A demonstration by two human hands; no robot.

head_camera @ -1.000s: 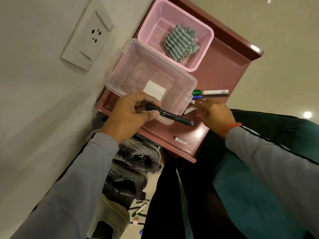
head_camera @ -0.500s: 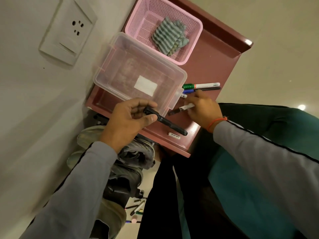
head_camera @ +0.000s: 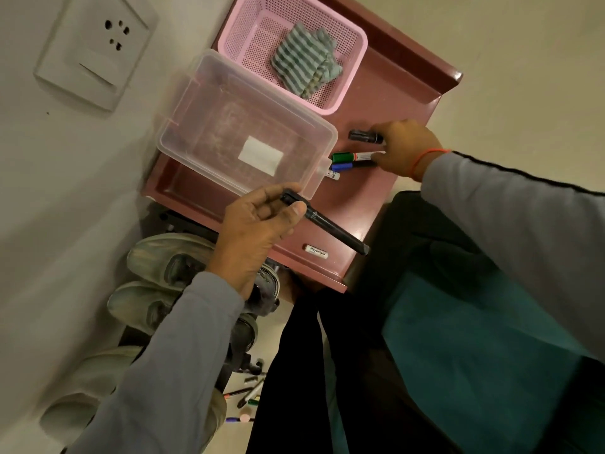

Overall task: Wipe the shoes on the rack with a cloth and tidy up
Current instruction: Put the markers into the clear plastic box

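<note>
The left hand [head_camera: 258, 224] grips a black pen [head_camera: 324, 222] over the rack top's [head_camera: 386, 93] near edge, a clear box [head_camera: 245, 142] just beyond its fingers. The right hand [head_camera: 404, 149] pinches a black marker [head_camera: 365, 136]; bare top lies beyond it. The cloth [head_camera: 306, 65] sits in the pink basket [head_camera: 353, 77]; shoes [head_camera: 163, 257] below the left wrist.

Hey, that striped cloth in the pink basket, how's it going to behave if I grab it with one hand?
The striped cloth lies crumpled in the pink basket, so it will probably be floppy and sag from wherever you pinch it. It looks thin and small, so likely light. Being soft fabric, it should not roll or slip, though a corner might catch on the basket's mesh.
</note>
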